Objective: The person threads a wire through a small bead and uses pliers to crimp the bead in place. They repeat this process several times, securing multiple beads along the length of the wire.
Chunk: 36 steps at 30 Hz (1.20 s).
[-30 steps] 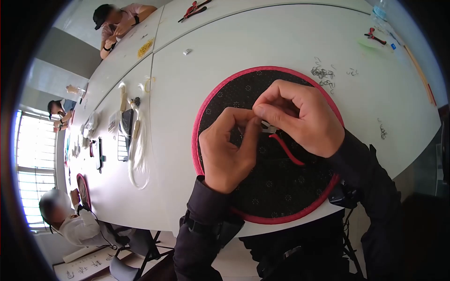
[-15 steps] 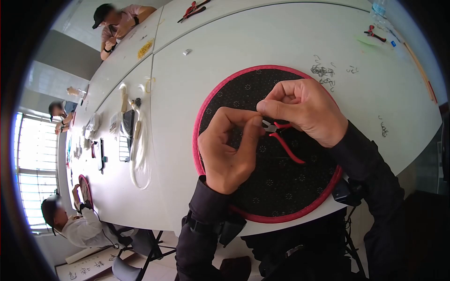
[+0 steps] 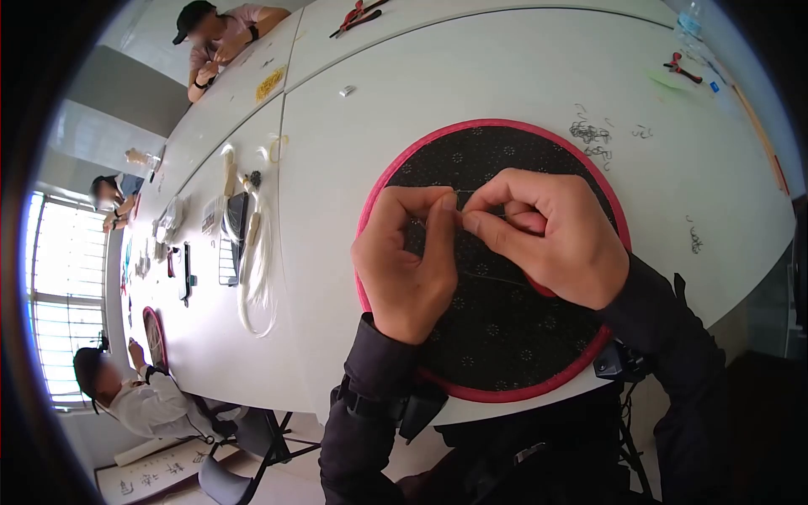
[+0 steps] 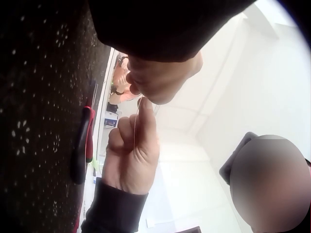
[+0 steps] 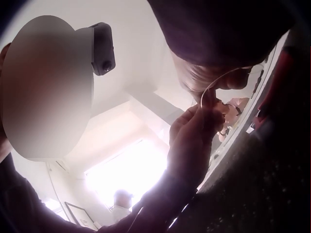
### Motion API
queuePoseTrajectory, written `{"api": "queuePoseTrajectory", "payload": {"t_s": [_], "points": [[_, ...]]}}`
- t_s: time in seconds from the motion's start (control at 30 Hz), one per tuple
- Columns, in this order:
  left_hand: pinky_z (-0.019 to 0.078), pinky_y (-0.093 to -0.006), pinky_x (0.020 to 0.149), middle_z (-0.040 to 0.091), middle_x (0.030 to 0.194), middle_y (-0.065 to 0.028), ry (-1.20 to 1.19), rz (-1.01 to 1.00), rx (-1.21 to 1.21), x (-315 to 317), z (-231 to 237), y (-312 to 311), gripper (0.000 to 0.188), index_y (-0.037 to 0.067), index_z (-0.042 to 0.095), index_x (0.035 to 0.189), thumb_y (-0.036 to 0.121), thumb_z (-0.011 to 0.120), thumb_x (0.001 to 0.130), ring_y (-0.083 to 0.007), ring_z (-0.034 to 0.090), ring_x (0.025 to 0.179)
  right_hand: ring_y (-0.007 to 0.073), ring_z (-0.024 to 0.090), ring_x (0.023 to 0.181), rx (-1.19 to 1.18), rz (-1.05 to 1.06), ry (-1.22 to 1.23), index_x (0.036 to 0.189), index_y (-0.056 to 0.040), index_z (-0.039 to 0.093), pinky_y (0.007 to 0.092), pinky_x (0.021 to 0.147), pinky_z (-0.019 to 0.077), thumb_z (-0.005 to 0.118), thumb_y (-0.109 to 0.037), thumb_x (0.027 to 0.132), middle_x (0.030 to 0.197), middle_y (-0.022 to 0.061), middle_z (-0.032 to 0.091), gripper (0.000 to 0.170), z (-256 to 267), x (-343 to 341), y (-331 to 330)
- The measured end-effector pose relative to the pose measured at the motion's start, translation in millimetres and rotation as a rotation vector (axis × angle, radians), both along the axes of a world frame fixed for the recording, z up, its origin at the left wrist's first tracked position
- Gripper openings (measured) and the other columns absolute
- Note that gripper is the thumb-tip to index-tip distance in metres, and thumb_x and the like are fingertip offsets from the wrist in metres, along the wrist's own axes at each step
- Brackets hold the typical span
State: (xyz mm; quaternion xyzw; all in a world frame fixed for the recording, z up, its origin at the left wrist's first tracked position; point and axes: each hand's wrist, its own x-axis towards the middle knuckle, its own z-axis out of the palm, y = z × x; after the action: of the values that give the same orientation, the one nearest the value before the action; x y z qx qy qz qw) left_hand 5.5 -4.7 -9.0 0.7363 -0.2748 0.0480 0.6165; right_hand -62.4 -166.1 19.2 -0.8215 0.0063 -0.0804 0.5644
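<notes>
A thin pale line (image 4: 135,126), like clear fishing line, runs between my hands above a round black mat (image 3: 505,353). My left hand (image 3: 406,265) pinches it between thumb and forefinger. Close beside those fingertips, my right hand (image 3: 551,237) also pinches, thumb against forefinger, with its other fingers curled in. In the right wrist view the line (image 5: 214,81) bows in a curve near the fingers. What sits right between the fingertips is too small to make out. Pliers (image 4: 85,143) with red and black handles lie on the mat, mostly hidden behind my right hand in the head view.
Small dark hooks (image 3: 589,132) lie in loose piles beyond the mat. Farther off are other pliers (image 3: 682,69), a water bottle (image 3: 688,21), a hank of pale strands (image 3: 255,269) and a yellow pile (image 3: 269,84). Several people sit around the white table (image 3: 328,337).
My right hand has shifted slightly towards me and now covers nearly all of the pliers. My left hand keeps its pinch, its fingertips a little farther left and up.
</notes>
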Motion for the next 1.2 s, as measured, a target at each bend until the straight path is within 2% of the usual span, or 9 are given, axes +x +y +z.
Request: {"api": "queuePoseTrajectory", "payload": {"t_s": [0.1,0.2,0.33,0.37,0.57,0.67,0.97,1.07,1.2], "points": [[0.0513,-0.027,0.07,0.068,0.081,-0.0076,-0.094,-0.015,0.121,5.1,-2.1,1.4,0.004,-0.001,0.062,0.09,-0.002,0.066,0.09,-0.0141,0.065,0.073,0.0189,0.058,0.055,-0.211,-0.017,-0.311,0.093,0.0,0.062,0.0291,0.053,0.0451,0.066,-0.007,0.092,0.069,0.0106,0.062,0.008,-2.8,0.5,2.1],[0.0513,-0.0282,0.069,0.068,0.081,-0.0087,-0.151,-0.11,0.213,4.9,-2.8,2.2,0.006,0.0,0.062,0.09,-0.003,0.067,0.088,-0.0164,0.065,0.072,0.0052,0.035,0.054,-0.14,-0.042,-0.297,0.096,-0.0018,0.067,0.025,0.051,0.0329,0.066,-0.003,0.091,0.06,-0.0006,0.04,0.005,-7.4,4.4,-4.6],[0.0519,-0.0273,0.07,0.068,0.084,-0.009,-0.112,-0.21,0.178,-1.8,-1.7,0.9,0.005,-0.001,0.061,0.092,-0.003,0.065,0.09,-0.0153,0.066,0.074,0.0025,0.033,0.056,0.055,-0.06,-0.085,0.094,-0.0025,0.068,0.0226,0.053,0.0318,0.068,-0.014,0.093,0.06,-0.0067,0.037,0.011,-1.8,7.3,-13.6],[0.0519,-0.0265,0.071,0.067,0.086,-0.0091,-0.077,-0.237,0.168,-3.0,0.6,2.4,0.004,-0.002,0.06,0.094,-0.003,0.064,0.092,-0.0142,0.066,0.076,0.0039,0.039,0.054,0.088,-0.031,-0.056,0.092,0.0015,0.066,0.024,0.053,0.038,0.068,-0.015,0.094,0.059,-0.0044,0.045,0.017,-3.4,9.1,-18.7],[0.0525,-0.0262,0.07,0.067,0.082,-0.0079,-0.013,-0.234,-0.008,-4.4,-0.1,1.7,0.006,-0.001,0.061,0.094,-0.005,0.064,0.091,-0.0145,0.068,0.076,0.002,0.05,0.06,0.402,0.027,0.058,0.091,0.0034,0.067,0.0206,0.055,0.0411,0.071,-0.018,0.092,0.065,-0.0035,0.058,0.022,-17.2,13.9,-16.9],[0.0523,-0.0259,0.07,0.067,0.083,-0.0079,-0.025,-0.206,-0.04,-3.6,-0.2,1.7,0.005,-0.001,0.06,0.094,-0.004,0.064,0.092,-0.014,0.067,0.076,0.0018,0.053,0.061,0.394,0.045,0.071,0.089,0.0045,0.066,0.0188,0.057,0.0421,0.071,-0.016,0.091,0.069,-0.0001,0.063,0.021,-19.1,13.7,-14.9],[0.052,-0.0259,0.072,0.067,0.082,-0.008,-0.016,-0.041,-0.021,-1.0,0.4,2.4,0.004,-0.003,0.061,0.094,-0.003,0.065,0.092,-0.0125,0.065,0.075,0.0023,0.047,0.056,0.203,0.06,0.191,0.09,0.0035,0.066,0.0242,0.052,0.0383,0.068,-0.01,0.089,0.064,-0.0007,0.056,0.013,5.7,0.4,-6.7],[0.0516,-0.0265,0.071,0.068,0.082,-0.0078,-0.089,0.001,0.043,2.1,-1.7,2.6,0.004,-0.002,0.062,0.093,-0.001,0.066,0.092,-0.0122,0.065,0.075,0.0072,0.047,0.051,0.006,0.032,0.043,0.091,0.0016,0.065,0.0257,0.051,0.0385,0.067,-0.008,0.09,0.06,0.003,0.053,0.01,7.6,-4.3,0.5],[0.0505,-0.0279,0.067,0.067,0.082,-0.0082,-0.204,-0.055,0.19,9.2,-0.3,3.1,0.006,0.0,0.062,0.091,-0.002,0.067,0.089,-0.0151,0.064,0.072,0.0136,0.047,0.05,-0.206,-0.014,-0.398,0.091,0.0002,0.063,0.0275,0.051,0.0394,0.067,-0.008,0.091,0.058,0.0072,0.051,0.009,-14.2,4.5,2.7]]}}
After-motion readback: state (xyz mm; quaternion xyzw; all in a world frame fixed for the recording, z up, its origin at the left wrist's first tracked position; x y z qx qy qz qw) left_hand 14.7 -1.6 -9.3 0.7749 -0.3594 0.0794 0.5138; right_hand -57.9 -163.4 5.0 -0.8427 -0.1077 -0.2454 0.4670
